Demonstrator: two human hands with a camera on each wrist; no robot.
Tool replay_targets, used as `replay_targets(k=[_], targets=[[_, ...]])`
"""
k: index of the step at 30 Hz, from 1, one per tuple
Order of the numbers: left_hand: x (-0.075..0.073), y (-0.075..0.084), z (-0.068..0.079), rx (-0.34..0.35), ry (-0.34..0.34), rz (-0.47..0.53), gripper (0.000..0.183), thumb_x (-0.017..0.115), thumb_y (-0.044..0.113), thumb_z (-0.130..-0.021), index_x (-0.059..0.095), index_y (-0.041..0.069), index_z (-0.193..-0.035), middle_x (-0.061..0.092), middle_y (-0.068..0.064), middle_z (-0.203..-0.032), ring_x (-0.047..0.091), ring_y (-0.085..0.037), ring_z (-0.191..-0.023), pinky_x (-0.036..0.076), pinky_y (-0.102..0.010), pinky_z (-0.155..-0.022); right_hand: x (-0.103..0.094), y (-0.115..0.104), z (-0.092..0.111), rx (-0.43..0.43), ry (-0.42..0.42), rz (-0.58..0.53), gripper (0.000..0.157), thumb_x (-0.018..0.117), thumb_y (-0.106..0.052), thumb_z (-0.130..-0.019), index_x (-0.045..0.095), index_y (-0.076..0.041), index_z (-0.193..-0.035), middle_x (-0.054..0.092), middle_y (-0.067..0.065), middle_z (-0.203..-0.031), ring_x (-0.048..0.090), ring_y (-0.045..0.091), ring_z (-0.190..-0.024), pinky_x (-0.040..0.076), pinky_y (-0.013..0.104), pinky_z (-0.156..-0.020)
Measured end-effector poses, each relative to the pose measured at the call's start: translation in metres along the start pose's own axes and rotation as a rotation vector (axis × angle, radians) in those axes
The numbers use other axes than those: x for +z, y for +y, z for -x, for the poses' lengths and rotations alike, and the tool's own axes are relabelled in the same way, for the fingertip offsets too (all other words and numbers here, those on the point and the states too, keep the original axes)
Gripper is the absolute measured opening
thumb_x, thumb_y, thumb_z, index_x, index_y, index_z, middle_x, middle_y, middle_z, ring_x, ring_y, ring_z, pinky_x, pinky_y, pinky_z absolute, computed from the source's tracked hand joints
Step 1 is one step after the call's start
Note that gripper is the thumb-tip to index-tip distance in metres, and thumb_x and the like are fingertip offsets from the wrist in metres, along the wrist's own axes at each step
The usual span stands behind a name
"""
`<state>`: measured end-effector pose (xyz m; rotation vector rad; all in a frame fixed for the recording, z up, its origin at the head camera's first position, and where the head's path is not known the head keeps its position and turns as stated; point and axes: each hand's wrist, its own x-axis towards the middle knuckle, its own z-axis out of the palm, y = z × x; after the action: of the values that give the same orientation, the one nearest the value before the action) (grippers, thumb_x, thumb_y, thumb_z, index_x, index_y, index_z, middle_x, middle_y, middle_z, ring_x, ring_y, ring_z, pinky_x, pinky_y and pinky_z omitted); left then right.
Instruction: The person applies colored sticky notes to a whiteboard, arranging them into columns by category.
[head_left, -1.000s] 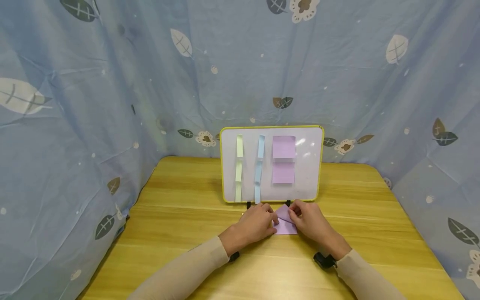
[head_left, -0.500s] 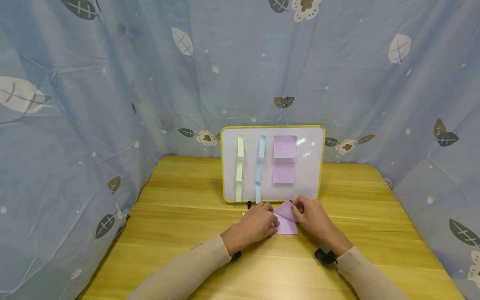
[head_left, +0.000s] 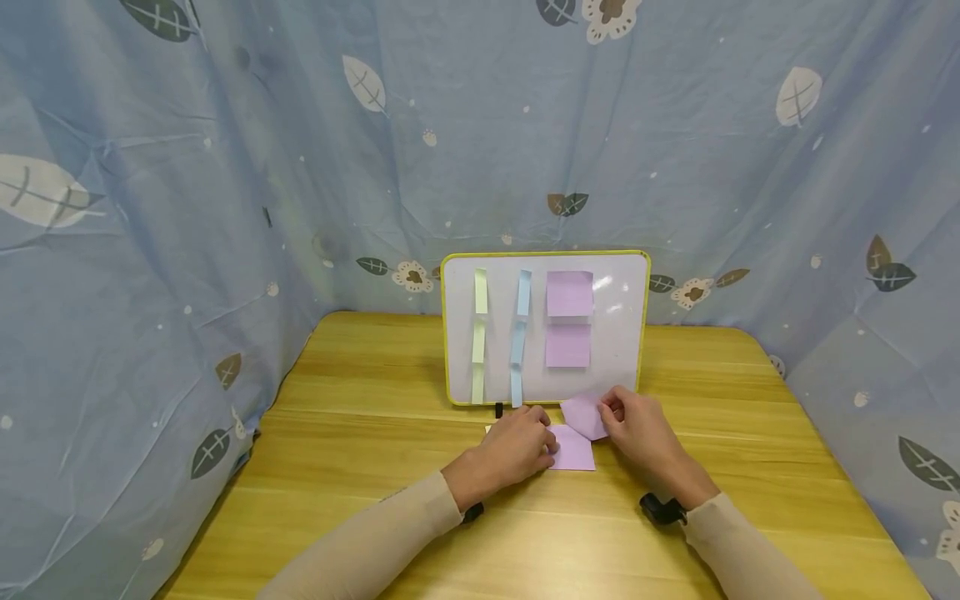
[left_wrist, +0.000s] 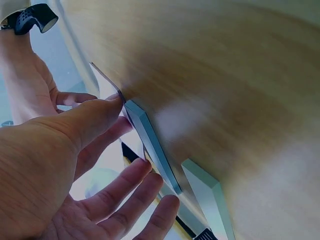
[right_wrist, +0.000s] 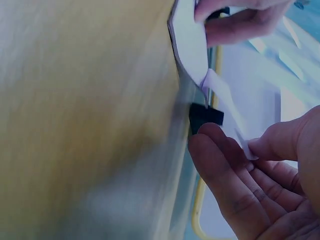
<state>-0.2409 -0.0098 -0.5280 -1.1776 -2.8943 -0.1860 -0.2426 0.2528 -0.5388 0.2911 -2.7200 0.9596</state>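
A purple sticky note pad (head_left: 573, 457) lies on the table in front of the whiteboard. My left hand (head_left: 510, 446) holds it at its left side, thumb on the near edge in the left wrist view. My right hand (head_left: 637, 429) pinches the top purple sticky note (head_left: 582, 412) between thumb and fingers. The note is bent up and to the right, and in the right wrist view it still meets the pad at one corner. Beside the left fingers, the left wrist view shows a blue sticky note pad (left_wrist: 152, 147) and a pale green one (left_wrist: 204, 192).
A yellow-framed whiteboard (head_left: 618, 350) stands behind the hands. On it hang columns of green strips (head_left: 480, 292) and blue strips (head_left: 523, 293), plus two purple notes (head_left: 570, 294). The wooden table (head_left: 375, 375) is bounded by a patterned curtain (head_left: 480, 150).
My right hand has moved right and slightly away, peeling the purple sticky note further off the pad. My left hand has stayed nearly still on the pad.
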Motion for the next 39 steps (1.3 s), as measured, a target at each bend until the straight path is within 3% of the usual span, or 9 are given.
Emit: replay_targets(k=[5,10,15,18,21,30,39], targets=[[-0.001,0.001,0.001,-0.003,-0.006,0.015,0.013,0.087,0.032,-0.108,0.095,0.031,-0.118,0.08,0.002,-0.137,0.071,-0.017,-0.128,0.063,-0.03,-0.103,-0.014,0.007,0.001,0.04,0.042,0.024,0.01,0.076,-0.01,-0.111,0.081,-0.003,-0.105,0.08,0.007,-0.089,0.069,0.017,-0.079,0.057,0.025,-0.069],[0.001,0.0,0.0,0.0,-0.003,0.021,0.013,0.087,0.033,-0.108,0.094,0.03,-0.118,0.08,0.002,-0.136,0.071,-0.016,-0.128,0.063,-0.031,-0.103,-0.036,0.011,0.003,0.037,0.206,-0.012,0.012,0.076,-0.011,-0.113,0.08,0.0,-0.109,0.084,0.015,-0.095,0.079,0.017,-0.076,0.058,0.019,-0.068],[0.001,0.001,0.0,0.005,0.003,0.012,0.012,0.087,0.033,-0.108,0.094,0.03,-0.117,0.081,0.003,-0.136,0.072,-0.017,-0.126,0.063,-0.03,-0.102,-0.048,0.012,0.006,-0.059,0.38,-0.112,0.006,0.08,-0.002,-0.108,0.079,0.004,-0.106,0.085,0.022,-0.093,0.076,-0.007,-0.073,0.056,0.006,-0.063],[0.002,0.001,0.001,0.012,0.008,0.004,0.011,0.087,0.033,-0.108,0.095,0.03,-0.116,0.081,0.003,-0.135,0.073,-0.016,-0.126,0.063,-0.03,-0.102,-0.049,0.013,0.007,-0.127,0.441,-0.134,0.004,0.082,0.003,-0.104,0.079,0.006,-0.105,0.085,0.025,-0.093,0.07,-0.022,-0.078,0.054,0.003,-0.065],[0.001,0.002,0.001,0.017,0.013,0.007,0.011,0.087,0.032,-0.108,0.095,0.029,-0.116,0.081,0.002,-0.134,0.073,-0.017,-0.125,0.063,-0.029,-0.102,-0.047,0.012,0.008,-0.178,0.481,-0.15,0.004,0.083,0.008,-0.102,0.079,0.008,-0.103,0.085,0.028,-0.094,0.067,-0.026,-0.081,0.054,0.001,-0.067],[0.002,0.002,0.002,0.01,0.017,0.009,0.01,0.086,0.03,-0.108,0.094,0.031,-0.114,0.08,0.003,-0.136,0.072,-0.016,-0.126,0.064,-0.03,-0.097,-0.033,0.005,0.009,-0.25,0.502,-0.202,0.009,0.084,0.016,-0.096,0.08,0.013,-0.103,0.086,0.029,-0.096,0.069,-0.025,-0.093,0.056,0.001,-0.076],[0.002,0.001,0.002,0.018,0.018,0.004,0.011,0.084,0.033,-0.109,0.093,0.031,-0.115,0.08,0.003,-0.136,0.073,-0.018,-0.125,0.064,-0.034,-0.096,-0.018,0.001,0.011,-0.299,0.483,-0.225,0.013,0.085,0.018,-0.094,0.083,0.009,-0.103,0.088,0.027,-0.1,0.071,-0.02,-0.1,0.058,0.003,-0.081]])
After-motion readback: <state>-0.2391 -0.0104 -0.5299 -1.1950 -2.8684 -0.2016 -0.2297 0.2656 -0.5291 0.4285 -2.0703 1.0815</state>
